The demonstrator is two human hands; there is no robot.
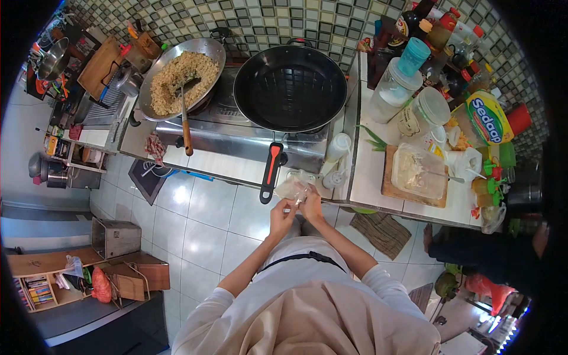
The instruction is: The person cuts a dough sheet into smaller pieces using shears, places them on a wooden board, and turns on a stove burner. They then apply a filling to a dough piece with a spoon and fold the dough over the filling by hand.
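Observation:
In front of my waist, at the counter's front edge, both hands are closed on a small clear plastic bag [290, 187]. My left hand [283, 219] pinches its lower edge with the fingertips. Right beside it, my right hand [310, 205] grips the bag's right side. The plastic looks crumpled, and I cannot make out whether anything is inside. Close to the left of the bag is the red-and-black handle of a black frying pan [290, 89], which sits on the stove. Two white squeeze bottles [338, 147] stand just right of my hands.
Left on the stove, a wok [204, 50] holds fried rice and a wooden-handled spatula [185, 115]. Right, a plastic container [417, 168] sits on a wooden board [387, 186], near jars [393, 92] and sauce bottles. Another person's leg [473, 245] shows at the right. A striped mat [381, 232] lies on the floor.

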